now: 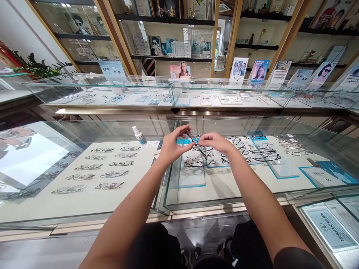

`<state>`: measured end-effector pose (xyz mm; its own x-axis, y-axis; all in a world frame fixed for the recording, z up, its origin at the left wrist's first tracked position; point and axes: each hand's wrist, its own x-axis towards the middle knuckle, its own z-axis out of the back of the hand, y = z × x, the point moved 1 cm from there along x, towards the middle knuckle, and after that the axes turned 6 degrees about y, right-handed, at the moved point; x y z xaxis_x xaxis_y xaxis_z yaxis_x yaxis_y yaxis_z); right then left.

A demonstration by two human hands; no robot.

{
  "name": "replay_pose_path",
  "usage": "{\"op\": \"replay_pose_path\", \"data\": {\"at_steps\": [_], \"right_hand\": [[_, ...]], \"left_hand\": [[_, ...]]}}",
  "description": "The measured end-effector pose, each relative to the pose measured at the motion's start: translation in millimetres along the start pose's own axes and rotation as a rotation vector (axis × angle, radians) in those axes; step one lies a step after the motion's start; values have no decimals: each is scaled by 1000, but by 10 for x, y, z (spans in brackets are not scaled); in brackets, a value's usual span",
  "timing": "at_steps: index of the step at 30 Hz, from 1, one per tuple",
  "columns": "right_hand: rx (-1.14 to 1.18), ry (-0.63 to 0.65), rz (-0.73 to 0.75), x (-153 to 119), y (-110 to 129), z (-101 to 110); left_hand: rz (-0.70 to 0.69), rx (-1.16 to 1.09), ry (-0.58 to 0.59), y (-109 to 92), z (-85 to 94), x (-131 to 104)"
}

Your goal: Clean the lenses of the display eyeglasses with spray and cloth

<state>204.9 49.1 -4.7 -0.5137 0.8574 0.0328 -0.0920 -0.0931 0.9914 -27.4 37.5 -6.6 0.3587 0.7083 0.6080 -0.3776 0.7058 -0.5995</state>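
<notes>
Both my hands are raised over the glass display case in the head view, with a pair of dark-framed eyeglasses (199, 148) between them. My left hand (174, 145) has thumb and fingers curved round the left side of the glasses, gripping the frame. Thumb and fingertips of my right hand (215, 142) are pinched at the right side of the same pair. Under them, rows of eyeglasses (265, 152) lie in the right part of the case on white boards with blue edges.
A white spray bottle (139, 136) stands left of my hands. More eyeglasses (114, 174) lie in rows in the left part of the case. Behind runs a second glass counter (126, 98) with upright picture cards (259, 71). A framed certificate (329, 227) lies at lower right.
</notes>
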Motion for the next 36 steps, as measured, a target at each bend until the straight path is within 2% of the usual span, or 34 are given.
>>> {"op": "replay_pose_path", "data": {"at_steps": [4, 8, 12, 15, 21, 28, 33, 36], "right_hand": [[130, 3, -12, 35, -29, -42], [344, -85, 2, 76, -55, -97], [458, -113, 21, 84, -58, -131], [507, -90, 33, 72, -43, -148], [538, -30, 35, 59, -27, -203], [537, -83, 81, 80, -37, -211], [488, -115, 95, 61, 14, -113], [417, -107, 74, 49, 35, -63]], "left_hand": [[14, -98, -54, -1, -35, 0], [133, -289, -142, 35, -128, 3], [293, -463, -18, 93, -215, 16], [375, -551, -16, 105, -219, 26], [393, -630, 16, 62, -191, 36], [349, -593, -9, 112, -186, 65], [340, -443, -132, 233, -92, 80], [300, -204, -236, 288, 11, 70]]}}
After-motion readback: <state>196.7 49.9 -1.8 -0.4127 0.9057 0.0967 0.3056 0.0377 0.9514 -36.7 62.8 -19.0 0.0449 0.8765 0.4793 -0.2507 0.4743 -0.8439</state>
